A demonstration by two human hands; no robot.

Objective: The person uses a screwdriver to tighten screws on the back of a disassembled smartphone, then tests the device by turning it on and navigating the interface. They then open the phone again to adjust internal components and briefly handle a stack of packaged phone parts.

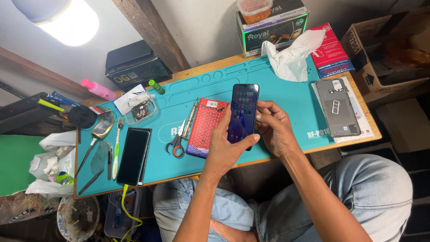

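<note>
Teal mat (286, 96) on wooden bench (365, 117)

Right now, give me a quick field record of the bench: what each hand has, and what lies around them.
left hand: grips the lit smartphone from its left side, thumb across the lower edge
right hand: holds the phone's right edge, fingers behind it
phone state: screen on, showing icons, raised above the mat
under phone: red bubble pouch on the teal work mat
left of pouch: scissors, then a dark phone lying screen up
right side: grey phone back cover on a paper sheet
rear: crumpled white tissue
</note>
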